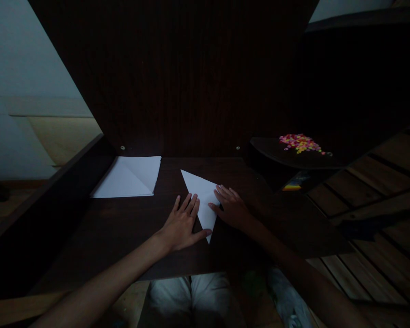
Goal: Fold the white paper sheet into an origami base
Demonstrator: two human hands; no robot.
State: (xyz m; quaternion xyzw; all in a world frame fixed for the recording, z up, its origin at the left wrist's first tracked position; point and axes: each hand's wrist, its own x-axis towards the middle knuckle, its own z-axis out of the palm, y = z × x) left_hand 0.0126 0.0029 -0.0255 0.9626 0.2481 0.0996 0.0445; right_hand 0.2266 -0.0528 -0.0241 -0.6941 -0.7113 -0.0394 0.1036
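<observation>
A white sheet of paper folded into a triangle (202,191) lies on the dark wooden desk (123,223), in the middle of the head view. My left hand (182,223) rests flat by its left edge, fingers spread, with the thumb on the paper near the lower tip. On the right side, my right hand (230,206) lies over the paper's right corner with its fingers stretched out. Neither hand is wrapped round anything. The parts of the paper beneath my fingers are hidden.
White paper sheets (133,177) lie at the desk's back left. A tall dark panel (177,82) rises behind. On a rounded shelf (266,146) at the right sits a pile of small colourful pieces (300,143). A low side board (54,196) bounds the left.
</observation>
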